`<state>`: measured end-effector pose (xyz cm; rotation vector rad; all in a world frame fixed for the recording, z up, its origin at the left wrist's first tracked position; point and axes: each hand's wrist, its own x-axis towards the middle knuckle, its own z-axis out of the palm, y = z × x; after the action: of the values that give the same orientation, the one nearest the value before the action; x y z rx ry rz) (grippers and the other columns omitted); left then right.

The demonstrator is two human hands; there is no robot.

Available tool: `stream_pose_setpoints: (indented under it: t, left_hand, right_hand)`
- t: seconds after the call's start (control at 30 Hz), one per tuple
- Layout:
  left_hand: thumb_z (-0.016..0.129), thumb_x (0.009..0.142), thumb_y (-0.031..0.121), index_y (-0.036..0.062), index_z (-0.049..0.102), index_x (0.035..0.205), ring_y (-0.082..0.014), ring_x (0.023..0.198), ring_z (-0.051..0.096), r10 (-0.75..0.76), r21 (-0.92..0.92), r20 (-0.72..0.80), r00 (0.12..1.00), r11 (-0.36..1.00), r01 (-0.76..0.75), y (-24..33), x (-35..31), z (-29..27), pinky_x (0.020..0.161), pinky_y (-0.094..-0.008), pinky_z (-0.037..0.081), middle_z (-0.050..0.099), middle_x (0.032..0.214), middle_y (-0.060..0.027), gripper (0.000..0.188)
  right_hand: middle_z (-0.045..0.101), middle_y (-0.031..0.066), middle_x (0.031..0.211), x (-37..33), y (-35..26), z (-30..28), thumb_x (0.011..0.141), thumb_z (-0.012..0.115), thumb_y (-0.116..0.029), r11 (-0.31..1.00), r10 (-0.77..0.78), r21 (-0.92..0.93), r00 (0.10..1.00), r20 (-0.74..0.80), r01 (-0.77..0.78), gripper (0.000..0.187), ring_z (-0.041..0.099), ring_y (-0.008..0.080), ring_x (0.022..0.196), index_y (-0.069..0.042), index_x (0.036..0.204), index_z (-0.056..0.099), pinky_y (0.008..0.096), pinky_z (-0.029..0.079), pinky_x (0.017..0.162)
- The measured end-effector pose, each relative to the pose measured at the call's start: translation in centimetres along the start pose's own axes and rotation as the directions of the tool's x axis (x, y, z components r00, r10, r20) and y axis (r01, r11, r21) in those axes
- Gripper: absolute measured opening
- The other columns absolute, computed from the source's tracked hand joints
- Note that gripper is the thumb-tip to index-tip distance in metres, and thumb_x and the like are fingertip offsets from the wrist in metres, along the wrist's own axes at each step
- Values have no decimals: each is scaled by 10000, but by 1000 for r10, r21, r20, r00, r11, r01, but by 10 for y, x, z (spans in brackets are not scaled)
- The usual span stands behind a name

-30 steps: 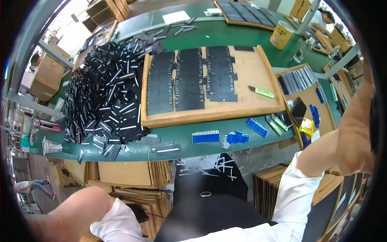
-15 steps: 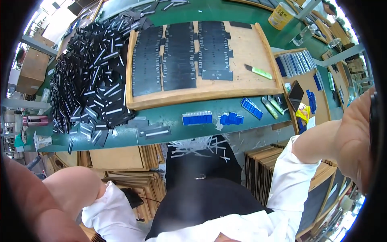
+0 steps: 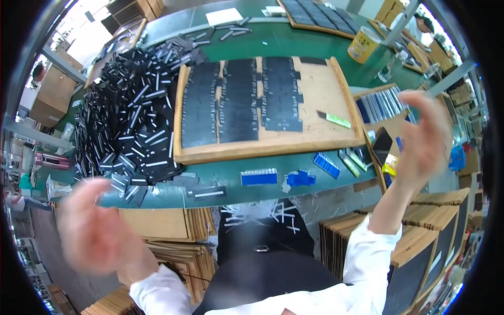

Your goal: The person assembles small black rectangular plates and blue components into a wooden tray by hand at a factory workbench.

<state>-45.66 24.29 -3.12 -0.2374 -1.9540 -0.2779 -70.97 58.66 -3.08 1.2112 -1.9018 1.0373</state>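
Both my hands are raised, apart from each other and smeared by motion. My left hand is off the table's near left edge, below the pile of black flat pieces with white strips; its stretched finger points up and right, and nothing shows in it. On the other side, my right hand hangs near the stack of silver and blue strips, its finger and thumb apart and nothing visible between them. Ahead of me lies a wood-framed board bearing three columns of overlapping dark cards.
A green-handled cutter lies on the board. Blue blade packs and more green cutters line the green table's front. White paper strips cover my lap. Wooden boards are stacked below. Another person is at far right.
My hands have swung away from the picture's left and right rims, the right one inward and the left one up and inward. The view has tilted up, so the table sits lower.
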Motion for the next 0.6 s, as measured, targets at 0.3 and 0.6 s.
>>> stream_pose_setpoints:
  t: [0.3, 0.6]
  left_hand:
    - [674, 792, -11, -12, 658, 1072, -336, 1015, 606, -412, 152, 651, 638, 894, 422, -3, -196, 57, 883, -407, 515, 648, 1106, -150, 280]
    - [716, 745, 51, -3, 661, 1093, -272, 1069, 578, -270, 69, 688, 673, 948, 309, -2, -211, 89, 908, -385, 496, 639, 1173, -109, 357]
  right_hand:
    - [654, 206, 1018, -88, 95, 82, 760, 677, 55, 858, 451, -503, 625, 637, -107, 372, 630, 366, 994, 19, 1126, 626, 425, 511, 878]
    - [576, 233, 982, -99, 123, 95, 818, 512, 67, 881, 383, -462, 727, 569, -103, 207, 589, 420, 975, 31, 1014, 571, 481, 486, 834]
